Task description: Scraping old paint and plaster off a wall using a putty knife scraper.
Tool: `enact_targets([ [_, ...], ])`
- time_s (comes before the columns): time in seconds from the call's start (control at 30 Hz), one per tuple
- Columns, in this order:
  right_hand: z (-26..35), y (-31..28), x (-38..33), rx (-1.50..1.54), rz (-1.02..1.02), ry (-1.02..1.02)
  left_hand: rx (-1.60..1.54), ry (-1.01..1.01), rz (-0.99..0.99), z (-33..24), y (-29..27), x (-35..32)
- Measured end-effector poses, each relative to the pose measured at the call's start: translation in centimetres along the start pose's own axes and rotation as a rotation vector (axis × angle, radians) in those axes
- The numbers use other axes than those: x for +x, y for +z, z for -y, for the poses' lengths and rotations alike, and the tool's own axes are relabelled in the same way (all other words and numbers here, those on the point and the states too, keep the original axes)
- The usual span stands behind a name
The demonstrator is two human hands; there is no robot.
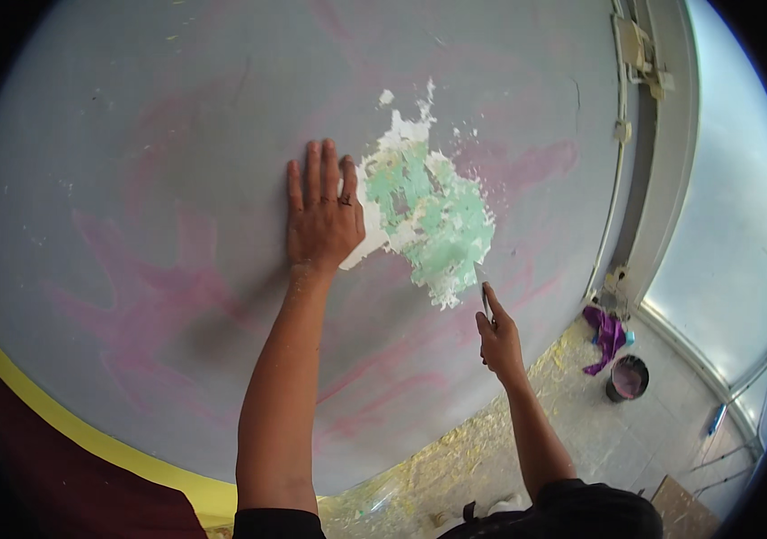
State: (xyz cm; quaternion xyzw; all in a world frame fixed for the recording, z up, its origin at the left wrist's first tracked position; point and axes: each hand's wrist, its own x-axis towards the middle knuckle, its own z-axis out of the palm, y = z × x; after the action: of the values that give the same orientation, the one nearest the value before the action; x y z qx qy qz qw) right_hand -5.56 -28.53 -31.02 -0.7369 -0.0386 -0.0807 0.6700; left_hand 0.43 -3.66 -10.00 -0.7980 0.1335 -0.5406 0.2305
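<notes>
Paint has come off the grey wall [177, 180] in one ragged patch [428, 216] showing green and white. Flat against the wall just left of that patch lies the left hand [322, 220], fingers spread, its grip released. The right hand [498, 337] has its grip clenched around a scraper [482, 289], whose blade touches the patch's lower right edge. On the floor [581, 431] farther right stand a dark bucket [628, 377] and a purple rag [606, 334].

We are counting two hands: the left hand [322, 216] at centre frame and the right hand [496, 337] lower right of it; one scraper [482, 292]; one scraped patch [424, 211] centre frame; one bucket [627, 377] and one purple rag [606, 334] lying at right; one yellow stripe [87, 431] running lower left.
</notes>
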Motion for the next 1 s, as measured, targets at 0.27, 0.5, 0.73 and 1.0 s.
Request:
enact_targets([
  [0.27,1.5,-1.0,2.9,0.982,0.124,0.434,0.040,-0.001,-0.040,-0.4,-0.1,0.5],
  [0.5,2.8,0.5,0.1,0.595,0.130,0.342,0.060,0.004,-0.059,-0.2,-0.1,0.3],
  [0.73,5.2,1.0,0.0,0.494,0.164,0.112,0.062,-0.010,-0.052,-0.1,0.1,0.3],
  [1.0,1.7,0.6,-0.6,0.474,0.174,0.253,0.075,-0.006,-0.079,-0.1,0.3,0.4],
])
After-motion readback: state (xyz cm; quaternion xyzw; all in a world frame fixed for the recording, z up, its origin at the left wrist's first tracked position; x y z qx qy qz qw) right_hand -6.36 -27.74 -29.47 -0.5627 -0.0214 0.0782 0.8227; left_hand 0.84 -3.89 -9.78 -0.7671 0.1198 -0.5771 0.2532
